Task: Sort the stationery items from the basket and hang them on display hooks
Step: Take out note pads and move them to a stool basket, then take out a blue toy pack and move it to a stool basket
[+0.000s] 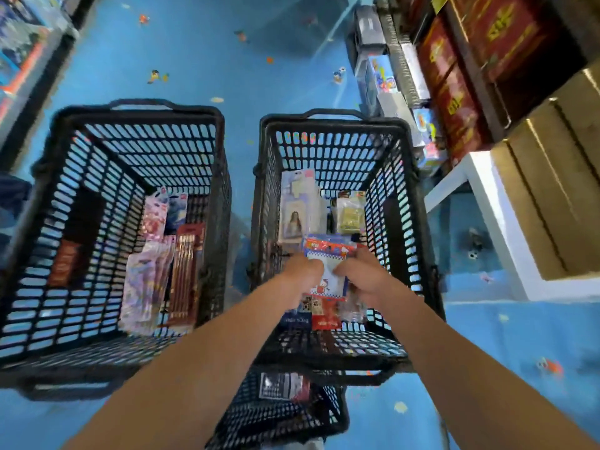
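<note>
Two black mesh baskets stand on the blue floor. Both my hands reach into the right basket point(334, 123). My left hand point(302, 269) and my right hand point(362, 272) grip the two sides of a red, white and blue stationery pack point(328, 254) and hold it above other packets. Behind it lie a pale card pack point(297, 206) and a yellowish pack point(349, 212). The left basket point(139, 115) holds a red pencil pack point(186, 277) and pink sticker packs point(146, 280). No display hooks are in view.
A third black basket point(282, 407) with a dark packet sits below my arms. Shelves with red boxes point(454, 102) and tan cartons point(552, 177) line the right side. A white shelf edge point(496, 222) juts out at the right. More shelving stands at the far left point(22, 43).
</note>
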Demonstrator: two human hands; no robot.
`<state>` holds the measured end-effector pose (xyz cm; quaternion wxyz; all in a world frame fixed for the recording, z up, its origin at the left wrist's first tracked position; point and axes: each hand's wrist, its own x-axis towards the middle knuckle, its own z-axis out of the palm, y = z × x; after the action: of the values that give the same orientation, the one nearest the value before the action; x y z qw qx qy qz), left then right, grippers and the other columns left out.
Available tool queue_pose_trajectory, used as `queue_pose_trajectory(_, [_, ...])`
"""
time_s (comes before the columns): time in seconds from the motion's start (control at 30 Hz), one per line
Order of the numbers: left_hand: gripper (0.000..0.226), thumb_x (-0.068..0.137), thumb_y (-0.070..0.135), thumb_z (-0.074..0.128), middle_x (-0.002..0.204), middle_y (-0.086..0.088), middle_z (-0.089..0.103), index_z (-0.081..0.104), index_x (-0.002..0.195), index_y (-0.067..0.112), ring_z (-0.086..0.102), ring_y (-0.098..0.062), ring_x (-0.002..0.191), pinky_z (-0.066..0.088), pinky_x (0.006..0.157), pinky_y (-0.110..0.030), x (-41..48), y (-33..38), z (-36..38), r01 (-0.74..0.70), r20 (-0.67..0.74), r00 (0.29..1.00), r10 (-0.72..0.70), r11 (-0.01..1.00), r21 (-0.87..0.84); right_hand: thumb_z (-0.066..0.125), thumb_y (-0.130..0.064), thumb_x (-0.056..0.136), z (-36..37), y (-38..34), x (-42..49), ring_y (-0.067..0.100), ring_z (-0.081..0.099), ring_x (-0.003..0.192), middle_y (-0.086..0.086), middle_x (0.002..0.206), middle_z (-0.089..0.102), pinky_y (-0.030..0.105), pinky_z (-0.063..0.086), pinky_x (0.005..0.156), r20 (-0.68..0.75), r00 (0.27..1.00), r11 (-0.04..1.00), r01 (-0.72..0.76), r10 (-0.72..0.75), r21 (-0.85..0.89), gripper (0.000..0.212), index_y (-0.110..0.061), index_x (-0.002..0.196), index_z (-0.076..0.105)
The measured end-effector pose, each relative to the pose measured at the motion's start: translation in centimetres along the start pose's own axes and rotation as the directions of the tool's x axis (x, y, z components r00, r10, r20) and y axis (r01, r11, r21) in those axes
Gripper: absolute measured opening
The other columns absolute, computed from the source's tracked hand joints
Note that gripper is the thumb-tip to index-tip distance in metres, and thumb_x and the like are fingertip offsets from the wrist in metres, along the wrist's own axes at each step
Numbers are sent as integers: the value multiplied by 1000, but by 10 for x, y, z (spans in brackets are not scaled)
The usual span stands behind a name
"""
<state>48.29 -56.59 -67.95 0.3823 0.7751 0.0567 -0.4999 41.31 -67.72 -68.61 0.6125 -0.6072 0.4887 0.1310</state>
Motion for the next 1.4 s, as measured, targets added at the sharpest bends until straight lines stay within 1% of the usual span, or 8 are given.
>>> queue_pose_trajectory(0.2, [17, 95, -7, 50, 93, -17, 63, 64, 94, 3, 57, -23, 78, 39, 50, -24, 38, -40, 25, 95, -71, 993, -89, 992, 86, 52, 11, 90, 21, 50, 56, 29, 59, 100, 23, 126, 62, 38, 50, 72, 130, 983, 987, -116, 131, -115, 54, 1, 143, 46])
queue_pose_trajectory(0.37, [36, 97, 5, 59, 122, -17, 65, 56, 132, 0, 66, -33, 108, 48, 72, -29, 53, -55, 26, 159, -140, 983, -122, 941, 297, 60, -2, 93, 27, 67, 73, 23, 59, 99, 12, 110, 59, 34, 53, 84, 92, 984, 932, -109, 150, -346, 8, -10, 91, 61])
queue_pose_trajectory(0.5, [39, 95, 14, 64, 129, -20, 66, 62, 132, 3, 66, -35, 116, 58, 91, -45, 56, -60, 25, 172, -192, 977, -95, 880, 443, 64, -1, 88, 27, 76, 74, 31, 68, 110, 15, 121, 71, 44, 57, 96, 42, 995, 912, -61, 85, -405, 34, -3, 121, 70])
queue_pose_trajectory(0.73, [32, 94, 20, 66, 122, -13, 70, 67, 124, 8, 68, -30, 104, 54, 74, -33, 50, -64, 23, 107, -168, 985, -33, 886, 450, 64, -6, 89, 21, 67, 57, 27, 62, 92, 16, 110, 68, 29, 45, 72, 25, 994, 876, -84, 109, -475, 28, -2, 117, 68])
queue_pose_trajectory(0.87, [29, 92, 21, 66, 115, -12, 70, 67, 117, 7, 68, -29, 101, 47, 68, -29, 30, -54, 19, 44, -178, 983, 39, 898, 438, 64, -14, 91, 15, 57, 40, 25, 61, 79, 9, 86, 62, 30, 48, 66, -50, 995, 873, -100, 86, -477, 12, -6, 83, 59])
queue_pose_trajectory(1.1, [16, 93, 10, 63, 73, -2, 56, 53, 80, 10, 53, -19, 67, 37, 47, -25, -35, -43, -7, -184, -200, 937, 287, 890, 418, 74, -19, 87, 10, 35, -36, 24, 62, 89, 3, 91, 63, 24, 46, 63, -79, 964, 889, 201, -255, -411, 27, -13, 108, 59])
queue_pose_trajectory(1.3, [24, 94, 15, 71, 101, -3, 62, 64, 116, 8, 63, -23, 97, 56, 88, -33, -122, -53, -41, -487, -147, 828, 541, 825, 287, 80, -29, 86, 14, 29, -134, 22, 63, 100, 2, 107, 67, 35, 52, 89, -180, 852, 831, 397, -491, -389, 46, -13, 122, 57])
queue_pose_trajectory(1.4, [10, 94, 15, 72, 79, -7, 62, 66, 90, 8, 56, -18, 69, 46, 57, -16, -169, -73, -64, -515, 43, 854, 519, 828, 221, 76, -26, 88, 32, 42, -191, 24, 62, 86, 4, 92, 66, 36, 50, 79, -207, 750, 751, 515, -628, -414, 25, -17, 103, 57])
